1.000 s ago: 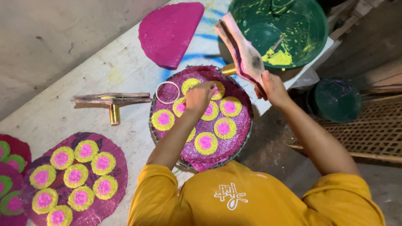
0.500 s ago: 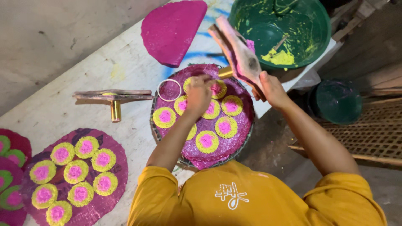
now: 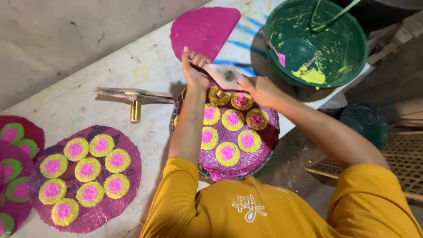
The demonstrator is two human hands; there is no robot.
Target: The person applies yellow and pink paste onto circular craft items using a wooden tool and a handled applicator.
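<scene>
Stamping step: left hand [image 3: 194, 72] and right hand [image 3: 260, 89], each grip clamped on a flat stamp board [image 3: 225, 76], press it onto the far edge of the purple disc [image 3: 238, 154] on the table [image 3: 88, 94]. Lifting it calls for a straight, level pull.

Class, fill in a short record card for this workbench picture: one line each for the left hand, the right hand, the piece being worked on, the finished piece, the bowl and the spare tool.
left hand: grips flat stamp block
right hand: steadies the same block
worked piece: pink disc with yellow-and-pink rounds, on round tray
finished piece: patterned disc, left on table
bowl: green basin, yellow paint inside
spare tool: wooden stamp, brass handle
</scene>
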